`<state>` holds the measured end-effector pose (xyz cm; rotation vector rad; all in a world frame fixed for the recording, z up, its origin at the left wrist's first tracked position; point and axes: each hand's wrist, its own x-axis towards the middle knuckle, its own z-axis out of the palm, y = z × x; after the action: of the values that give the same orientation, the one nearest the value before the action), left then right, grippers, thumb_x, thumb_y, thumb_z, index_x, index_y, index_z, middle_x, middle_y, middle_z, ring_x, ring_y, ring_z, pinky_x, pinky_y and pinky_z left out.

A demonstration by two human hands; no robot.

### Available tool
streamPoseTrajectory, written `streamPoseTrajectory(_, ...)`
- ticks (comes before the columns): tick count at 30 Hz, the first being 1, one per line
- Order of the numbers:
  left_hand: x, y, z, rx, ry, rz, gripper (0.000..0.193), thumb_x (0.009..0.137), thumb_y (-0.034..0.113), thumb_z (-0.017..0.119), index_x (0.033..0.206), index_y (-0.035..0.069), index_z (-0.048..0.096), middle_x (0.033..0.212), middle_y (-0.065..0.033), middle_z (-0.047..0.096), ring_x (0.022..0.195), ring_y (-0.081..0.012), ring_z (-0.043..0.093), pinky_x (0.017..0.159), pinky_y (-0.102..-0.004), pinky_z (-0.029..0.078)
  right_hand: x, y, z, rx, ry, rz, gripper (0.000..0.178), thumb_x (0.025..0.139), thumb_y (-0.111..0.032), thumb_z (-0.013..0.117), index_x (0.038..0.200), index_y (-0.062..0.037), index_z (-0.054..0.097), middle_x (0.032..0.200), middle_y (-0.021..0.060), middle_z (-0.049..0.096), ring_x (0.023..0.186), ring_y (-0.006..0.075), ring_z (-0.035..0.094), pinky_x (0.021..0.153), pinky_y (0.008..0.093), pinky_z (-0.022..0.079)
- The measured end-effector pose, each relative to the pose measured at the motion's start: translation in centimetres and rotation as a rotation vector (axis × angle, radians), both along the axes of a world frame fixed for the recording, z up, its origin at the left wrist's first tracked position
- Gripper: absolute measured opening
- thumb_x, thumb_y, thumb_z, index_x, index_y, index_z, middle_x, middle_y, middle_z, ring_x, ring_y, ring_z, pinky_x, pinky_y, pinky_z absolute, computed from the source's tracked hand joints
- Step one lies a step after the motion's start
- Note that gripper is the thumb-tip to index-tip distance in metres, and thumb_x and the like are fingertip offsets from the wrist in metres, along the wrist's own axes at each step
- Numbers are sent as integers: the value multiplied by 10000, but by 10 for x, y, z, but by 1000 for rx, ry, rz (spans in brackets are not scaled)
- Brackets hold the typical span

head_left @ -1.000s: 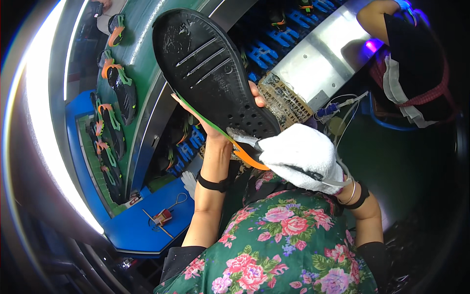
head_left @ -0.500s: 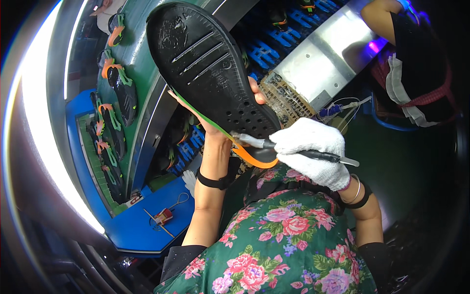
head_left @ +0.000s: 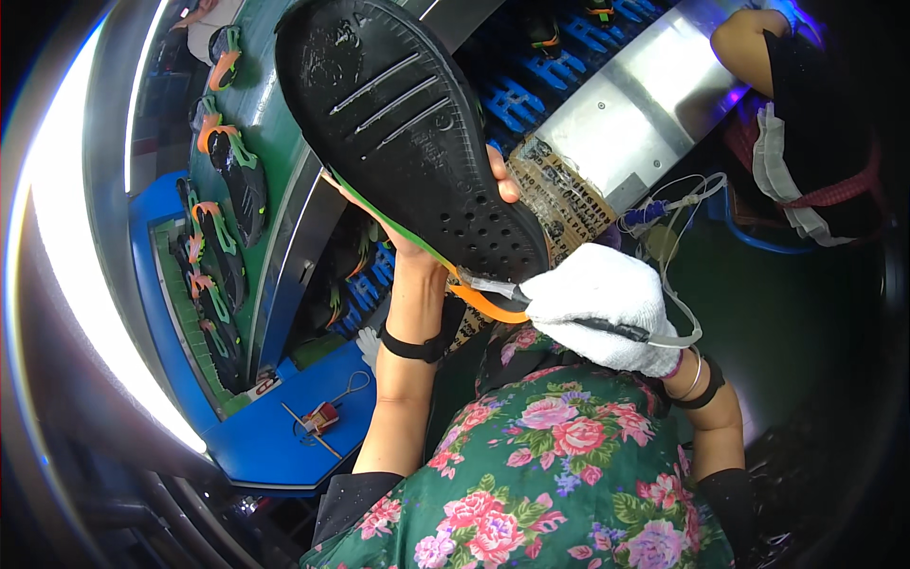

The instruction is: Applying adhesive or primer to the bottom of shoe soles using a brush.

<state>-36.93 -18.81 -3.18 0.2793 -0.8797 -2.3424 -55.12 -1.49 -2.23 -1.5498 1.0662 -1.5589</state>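
Note:
A large black shoe sole (head_left: pixel 403 123) with a green and orange edge is held up, its inner face toward me. Three grooves cross its front half, and small holes dot the heel end. My bare left hand (head_left: pixel 409 242) grips the sole from beneath, fingertips showing at its right edge. My right hand (head_left: pixel 607 303), in a white knit glove, is closed round the black handle of a brush (head_left: pixel 493 287). Its wet, greyish tip touches the heel's left rim, by the orange band. From the handle's back end runs a clear tube (head_left: pixel 700 308).
At the left, several dark shoe parts with orange and green trim (head_left: pixel 237 180) lie on a green conveyor (head_left: pixel 275 57). A blue table (head_left: pixel 256 436) carries a small red tool (head_left: pixel 320 417). Blue racks (head_left: pixel 512 104) and a metal panel (head_left: pixel 645 114) stand ahead; another person's arm (head_left: pixel 744 47) is far right.
The brush tip has moved a little right and down along the heel rim. The sole's heel end has shifted slightly right, its toe end left and up. The tube now bends up behind my right hand.

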Motion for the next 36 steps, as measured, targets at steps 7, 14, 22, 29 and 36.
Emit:
streamPoseTrajectory(7, -4, -4, 3, 5, 53, -26, 735, 1011, 626, 605, 1386, -4, 558, 1175, -216, 643, 1009, -349, 675, 847, -435, 608, 0, 6, 1, 91, -44, -23, 227, 781, -20, 864, 1000, -29, 803, 981, 135, 793, 839, 291, 750, 747, 383, 596)
streamPoseTrajectory(14, -8, -5, 4, -46, 48, -23, 751, 1009, 648, 587, 1365, -12, 563, 1174, -228, 640, 1011, -362, 676, 843, -447, 603, -2, 8, 5, 76, 7, -52, 223, 778, -23, 864, 994, -32, 808, 972, 119, 794, 823, 278, 748, 724, 376, 597)
streamPoseTrajectory(22, -11, 1, 5, -12, 2, 22, 963, 933, 849, 493, 1386, 1, 560, 1175, -228, 608, 1009, -363, 664, 877, -483, 579, -1, 14, 9, 3, 74, -66, 252, 778, -42, 866, 1024, -64, 815, 981, 90, 797, 796, 273, 742, 701, 376, 595)
streamPoseTrajectory(29, -9, 4, -6, 129, 33, 1, 1215, 773, 1019, 450, 1457, 18, 518, 1224, -256, 583, 1078, -379, 635, 872, -521, 585, 3, 16, 25, -61, 90, -82, 338, 783, -31, 853, 1103, -138, 825, 1065, 85, 804, 891, 261, 758, 771, 370, 609)
streamPoseTrajectory(36, -19, 4, -6, 152, 28, 6, 1223, 775, 1023, 433, 1450, 7, 515, 1220, -262, 613, 1048, -380, 644, 859, -513, 591, 0, 20, 18, -50, 131, -94, 347, 766, -30, 863, 1096, -130, 829, 1059, 84, 808, 884, 253, 759, 761, 368, 609)
